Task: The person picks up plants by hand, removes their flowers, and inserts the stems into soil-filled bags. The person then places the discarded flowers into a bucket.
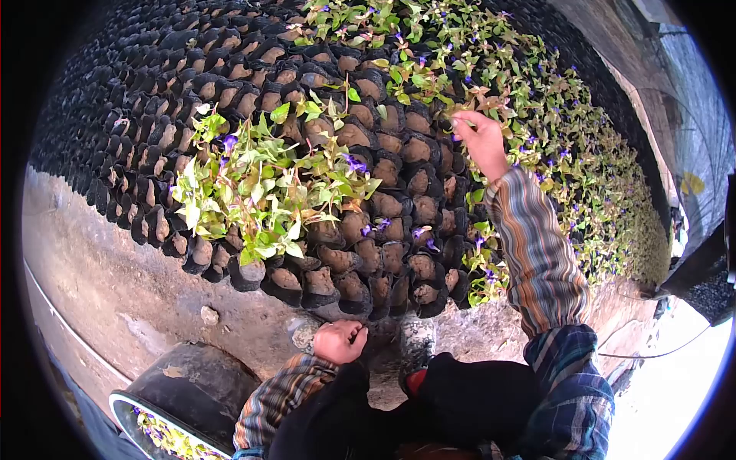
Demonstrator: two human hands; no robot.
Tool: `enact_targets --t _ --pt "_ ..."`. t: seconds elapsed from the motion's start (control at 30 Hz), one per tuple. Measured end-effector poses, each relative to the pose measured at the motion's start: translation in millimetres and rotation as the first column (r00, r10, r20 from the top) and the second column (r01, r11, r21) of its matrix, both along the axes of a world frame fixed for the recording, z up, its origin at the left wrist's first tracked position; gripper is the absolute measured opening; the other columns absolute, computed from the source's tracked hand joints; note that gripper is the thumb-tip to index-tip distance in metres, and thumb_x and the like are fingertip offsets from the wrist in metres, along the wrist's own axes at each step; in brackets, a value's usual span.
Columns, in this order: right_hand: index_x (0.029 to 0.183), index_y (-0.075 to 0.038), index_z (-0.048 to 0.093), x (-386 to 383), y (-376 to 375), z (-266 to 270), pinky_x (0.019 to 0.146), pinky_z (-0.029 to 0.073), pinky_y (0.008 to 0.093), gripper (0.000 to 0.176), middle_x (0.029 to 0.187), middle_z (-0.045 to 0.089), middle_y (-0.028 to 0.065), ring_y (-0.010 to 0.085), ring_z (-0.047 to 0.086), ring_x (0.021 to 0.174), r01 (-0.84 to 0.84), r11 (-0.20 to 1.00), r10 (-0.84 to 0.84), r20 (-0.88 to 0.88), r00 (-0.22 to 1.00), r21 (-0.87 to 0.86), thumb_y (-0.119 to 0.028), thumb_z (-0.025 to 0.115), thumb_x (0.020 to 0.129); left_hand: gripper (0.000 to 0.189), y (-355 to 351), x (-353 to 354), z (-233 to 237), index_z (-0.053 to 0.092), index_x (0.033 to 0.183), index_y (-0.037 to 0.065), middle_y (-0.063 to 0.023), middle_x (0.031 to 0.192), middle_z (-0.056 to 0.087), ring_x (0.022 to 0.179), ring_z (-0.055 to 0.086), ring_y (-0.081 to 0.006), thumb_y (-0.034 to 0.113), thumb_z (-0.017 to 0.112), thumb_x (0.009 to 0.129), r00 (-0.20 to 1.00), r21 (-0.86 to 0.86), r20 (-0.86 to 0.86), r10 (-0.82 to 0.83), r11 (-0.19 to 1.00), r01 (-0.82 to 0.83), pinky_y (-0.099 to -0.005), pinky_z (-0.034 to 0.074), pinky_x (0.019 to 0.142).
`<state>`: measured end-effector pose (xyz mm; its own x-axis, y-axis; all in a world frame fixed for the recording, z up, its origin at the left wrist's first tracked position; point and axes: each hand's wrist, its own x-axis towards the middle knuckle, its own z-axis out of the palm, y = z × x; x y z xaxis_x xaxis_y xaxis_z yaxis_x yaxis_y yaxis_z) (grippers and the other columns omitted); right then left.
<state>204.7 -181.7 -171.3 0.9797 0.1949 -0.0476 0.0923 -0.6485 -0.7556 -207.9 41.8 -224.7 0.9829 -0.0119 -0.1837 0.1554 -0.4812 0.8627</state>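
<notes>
My right hand [481, 143] reaches over the bed, thumb and fingers pinched on a plant shoot [451, 113] at the edge of the planted rows. Its fingertips partly hide the shoot. Low in the middle, my left hand [341, 341] is curled closed by my knee, just below the front row of bags, with nothing visible in it. Between the hands, to the left, a loose heap of green cuttings [257, 180] with purple flowers lies on top of soil-filled black bags [418, 149]. A few fallen purple flowers [376, 228] rest on the bags.
Rows of black bags [153, 107] stretch away to the left and back. Leafy plants with purple flowers [544, 115] fill the right side. A black tub [192, 383] with a pale rim lies tilted at lower left, with leaves and flowers inside. A small stone [209, 315] sits on the ground.
</notes>
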Motion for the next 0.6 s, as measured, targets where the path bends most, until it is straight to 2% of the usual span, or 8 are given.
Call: enact_targets --t 0.03,0.1,0.23,0.3,0.33,0.47,0.6 --pt "0.099 -0.008 0.07 -3.0 3.1 4.9 0.075 0.05 0.0398 0.014 0.089 0.068 0.01 0.0228 0.066 0.079 -0.041 0.974 0.063 0.092 0.994 -0.223 -0.013 0.064 0.087 0.013 -0.2 0.9 0.9 0.068 0.075 0.01 -0.005 0.066 0.065 0.058 0.063 -0.0246 0.022 0.072 0.077 1.0 0.003 -0.005 0.0 1.0 0.0 -0.0359 0.047 0.056" --pt "0.097 -0.012 0.072 5.3 2.9 -2.3 0.085 0.045 0.0425 0.015 0.087 0.065 0.0077 0.0264 0.063 0.087 -0.195 0.864 0.36 0.301 0.883 -0.464 -0.012 0.062 0.086 0.013 -0.3 2.0 3.4 0.068 0.075 0.01 -0.005 0.066 0.065 0.058 0.063 -0.0243 0.022 0.073 0.077 1.0 0.009 -0.017 0.004 1.0 -0.004 -0.0357 0.048 0.056" --pt "0.092 -0.014 0.07 15.0 25.5 -1.9 0.085 0.042 0.0424 0.017 0.082 0.062 0.0062 0.0251 0.062 0.091 -0.237 0.696 0.525 0.255 0.812 -0.677 -0.008 0.06 0.08 0.014 -0.5 0.9 2.0 0.069 0.076 0.01 -0.0048 0.066 0.065 0.058 0.063 -0.0241 0.023 0.073 0.077 1.0 0.023 -0.003 0.008 1.0 -0.008 -0.0357 0.048 0.057" --pt "0.087 -0.013 0.07 23.0 35.9 -7.9 0.081 0.042 0.042 0.015 0.08 0.061 0.0053 0.0247 0.062 0.089 -0.221 0.604 0.594 0.248 0.765 -0.766 -0.008 0.059 0.078 0.014 -0.5 0.7 1.6 0.069 0.077 0.01 -0.0046 0.066 0.065 0.059 0.063 -0.0242 0.023 0.073 0.077 1.0 0.028 0.007 0.011 1.0 -0.011 -0.0358 0.048 0.057" --pt "0.078 -0.012 0.068 24.1 40.4 -11.4 0.081 0.041 0.0404 0.01 0.079 0.062 0.0047 0.0234 0.062 0.089 -0.207 0.583 0.609 0.253 0.752 -0.786 -0.008 0.059 0.076 0.014 -0.4 0.8 1.5 0.069 0.077 0.01 -0.0047 0.066 0.065 0.059 0.063 -0.0243 0.023 0.073 0.077 1.0 0.024 0.007 0.015 1.0 -0.015 -0.0358 0.048 0.057" --pt "0.072 -0.014 0.069 28.2 52.1 -18.1 0.085 0.037 0.0374 0.008 0.075 0.06 0.0025 0.0213 0.058 0.087 -0.191 0.518 0.693 0.279 0.665 -0.834 -0.013 0.062 0.073 0.014 0.0 2.1 4.4 0.07 0.077 0.01 -0.005 0.067 0.065 0.059 0.063 -0.0247 0.024 0.073 0.077 1.0 0.027 0.015 0.024 0.999 -0.024 -0.036 0.048 0.057" --pt "0.067 -0.015 0.07 28.5 57.4 -29.7 0.087 0.036 0.0403 0.008 0.074 0.059 0.0018 0.0215 0.054 0.09 -0.192 0.491 0.711 0.263 0.652 -0.85 -0.014 0.063 0.071 0.014 0.6 2.4 5.1 0.069 0.077 0.011 -0.0054 0.067 0.065 0.06 0.063 -0.0252 0.024 0.073 0.076 1.0 0.029 0.005 0.018 0.999 -0.018 -0.0362 0.048 0.057"
